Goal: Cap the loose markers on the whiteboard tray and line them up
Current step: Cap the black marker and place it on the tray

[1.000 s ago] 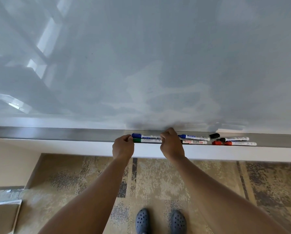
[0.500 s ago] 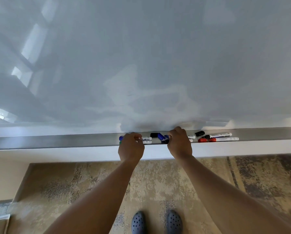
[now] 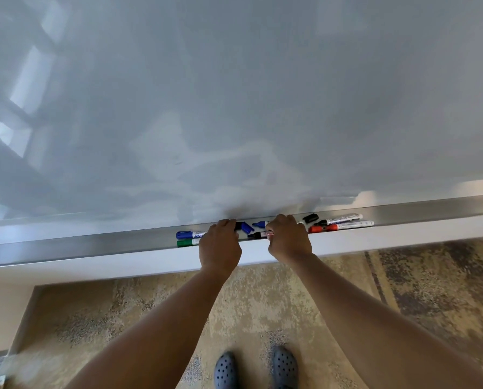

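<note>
Tray point(image 3: 94, 245): left hand point(image 3: 220, 246) curled over blue/green markers point(image 3: 188, 238), grip unclear. Right hand point(image 3: 289, 239) grasps uncapped black-tip marker point(image 3: 258, 235). Blue cap point(image 3: 246, 226) btwn hands. Red marker point(image 3: 340, 227), black cap point(image 3: 310, 218) right of right hand.

A loose blue cap point(image 3: 246, 227) and an uncapped marker point(image 3: 258, 235) now show between the hands.

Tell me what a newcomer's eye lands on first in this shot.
First, the two hands meeting at the metal tray under the whiteboard: the left hand over the blue marker and green marker, the right hand gripping a black-tipped marker. Between them lies a loose blue cap; at the right, a red-capped marker.
</note>
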A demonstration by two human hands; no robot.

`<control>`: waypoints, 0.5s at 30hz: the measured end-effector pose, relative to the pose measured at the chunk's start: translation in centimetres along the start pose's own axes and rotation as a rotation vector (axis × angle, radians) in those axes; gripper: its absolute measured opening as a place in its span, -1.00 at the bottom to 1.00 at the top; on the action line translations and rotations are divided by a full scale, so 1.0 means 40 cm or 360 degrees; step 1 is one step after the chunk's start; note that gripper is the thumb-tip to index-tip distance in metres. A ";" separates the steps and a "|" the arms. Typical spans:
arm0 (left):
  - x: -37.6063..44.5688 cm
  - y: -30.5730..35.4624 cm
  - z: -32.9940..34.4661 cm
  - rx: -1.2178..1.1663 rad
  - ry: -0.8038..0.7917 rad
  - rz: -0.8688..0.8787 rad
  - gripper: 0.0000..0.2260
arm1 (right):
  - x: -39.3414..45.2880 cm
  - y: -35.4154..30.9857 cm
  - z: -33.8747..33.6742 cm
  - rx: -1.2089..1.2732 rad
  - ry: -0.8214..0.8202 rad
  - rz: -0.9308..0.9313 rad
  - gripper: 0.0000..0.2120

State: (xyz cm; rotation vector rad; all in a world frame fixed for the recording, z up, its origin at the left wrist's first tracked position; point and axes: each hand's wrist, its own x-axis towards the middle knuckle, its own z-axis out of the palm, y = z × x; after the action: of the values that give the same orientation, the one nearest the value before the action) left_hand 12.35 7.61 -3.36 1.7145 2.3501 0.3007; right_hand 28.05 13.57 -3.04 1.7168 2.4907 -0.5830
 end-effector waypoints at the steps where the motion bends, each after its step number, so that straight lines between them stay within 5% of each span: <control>1: 0.003 0.004 0.002 0.0001 -0.0009 -0.0003 -0.71 | 0.001 0.002 -0.002 0.0007 -0.0013 -0.0008 -0.65; 15: 0.029 0.044 0.015 0.0154 -0.0132 -0.0033 -0.80 | 0.011 0.024 -0.016 -0.0081 -0.0082 -0.0053 -0.61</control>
State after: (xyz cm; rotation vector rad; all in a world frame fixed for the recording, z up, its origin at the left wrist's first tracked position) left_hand 13.77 9.25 -3.51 1.7087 2.3568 0.1116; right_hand 28.87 14.48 -2.84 1.6248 2.4811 -0.5539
